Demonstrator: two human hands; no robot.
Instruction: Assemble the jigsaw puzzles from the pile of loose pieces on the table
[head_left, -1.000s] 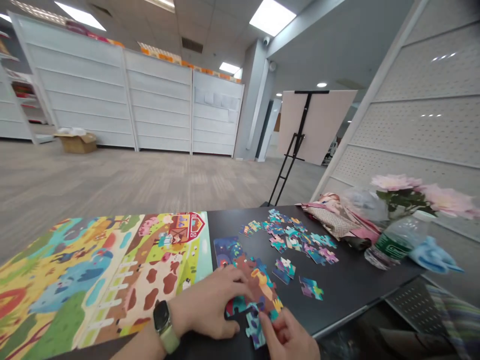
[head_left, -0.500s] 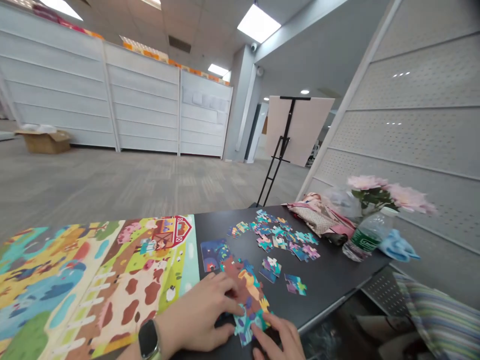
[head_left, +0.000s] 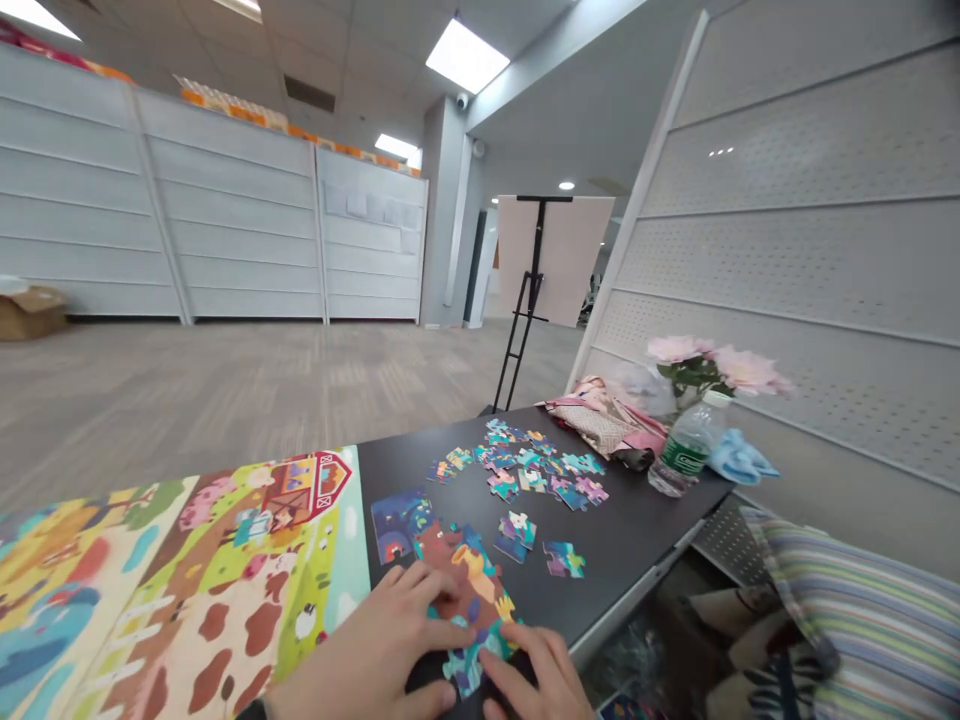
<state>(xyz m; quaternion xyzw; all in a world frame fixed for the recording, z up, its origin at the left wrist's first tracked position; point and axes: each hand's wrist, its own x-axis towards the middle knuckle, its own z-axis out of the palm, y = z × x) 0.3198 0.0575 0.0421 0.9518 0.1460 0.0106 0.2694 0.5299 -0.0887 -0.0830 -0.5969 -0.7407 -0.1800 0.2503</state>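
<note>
A partly joined jigsaw puzzle (head_left: 471,570) with a brown bear lies on the black table, its lower end between my hands. My left hand (head_left: 405,625) rests along its left side, fingers apart; the index fingertip touches the teal lower pieces and the thumb lies by their edge. From the right, my right hand (head_left: 541,672) lays its spread fingertips on the same lower pieces. Neither hand visibly lifts a piece, though my palms and fingers cover part of the puzzle. A joined dark blue section (head_left: 401,515) adjoins the bear's upper left.
Loose jigsaw pieces (head_left: 532,480) spread over the far table, with a small joined cluster (head_left: 516,535) and another (head_left: 564,560) nearer. A farm picture sheet (head_left: 247,570) lies left. A water bottle (head_left: 684,450), patterned cloth bag (head_left: 600,420), blue cloth (head_left: 739,458) and pink flowers (head_left: 720,365) stand right.
The view has turned to the right, so everything sits farther left in it. Both hands stay at the puzzle's lower end, with only slight finger movement.
</note>
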